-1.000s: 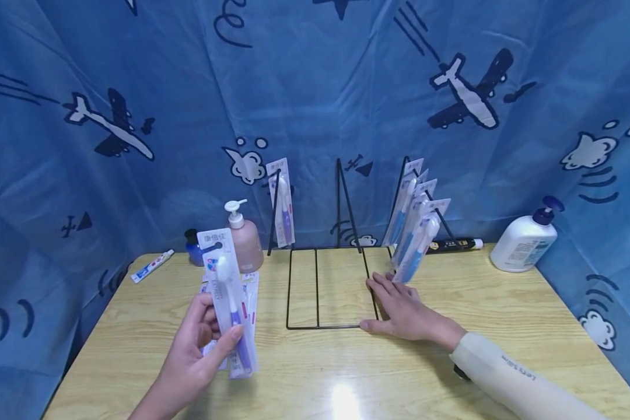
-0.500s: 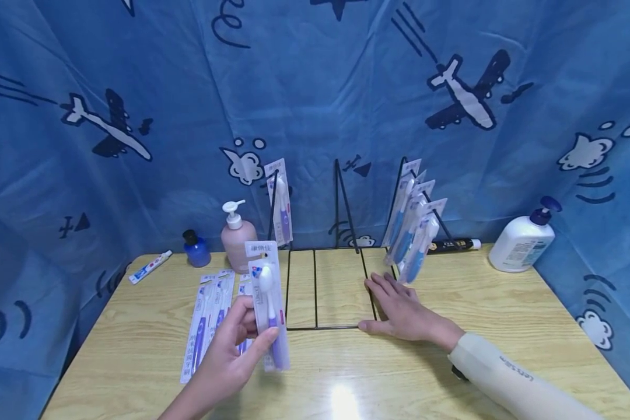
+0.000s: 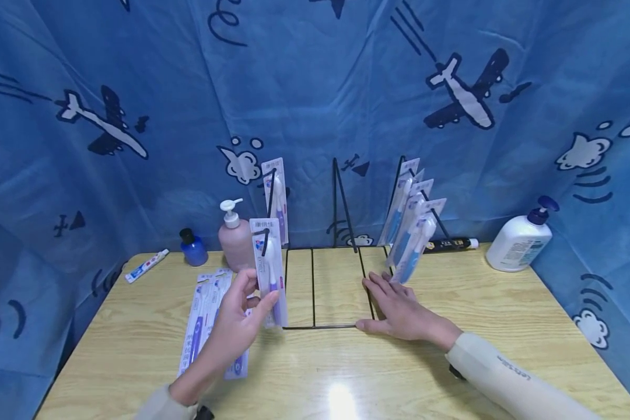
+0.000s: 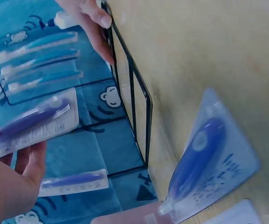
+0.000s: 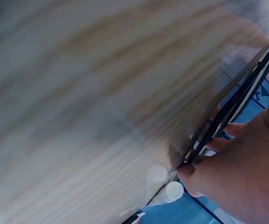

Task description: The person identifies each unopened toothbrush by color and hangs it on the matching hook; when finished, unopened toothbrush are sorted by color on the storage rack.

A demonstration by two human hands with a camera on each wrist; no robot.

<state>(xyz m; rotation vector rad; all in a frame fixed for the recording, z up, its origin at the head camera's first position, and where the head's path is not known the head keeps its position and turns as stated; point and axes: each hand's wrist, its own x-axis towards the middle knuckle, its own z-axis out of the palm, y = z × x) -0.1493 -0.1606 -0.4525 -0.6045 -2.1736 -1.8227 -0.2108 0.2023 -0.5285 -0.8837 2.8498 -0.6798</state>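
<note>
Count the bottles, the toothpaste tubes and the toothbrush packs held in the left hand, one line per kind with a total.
Pump bottles: 2 (pink bottle, white bottle)
Capped bottles: 1 (blue bottle)
Toothpaste tubes: 2 (white tube, black tube)
Toothbrush packs in left hand: 1 (purple toothbrush pack)
Total: 6

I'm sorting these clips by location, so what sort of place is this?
Perhaps a mock shop display; the wider room isn't shown. Signs are the black wire rack hung with clear-packaged blue-handled toothbrushes, the pale wood-grain tabletop, and the blue airplane-print fabric backdrop.
</note>
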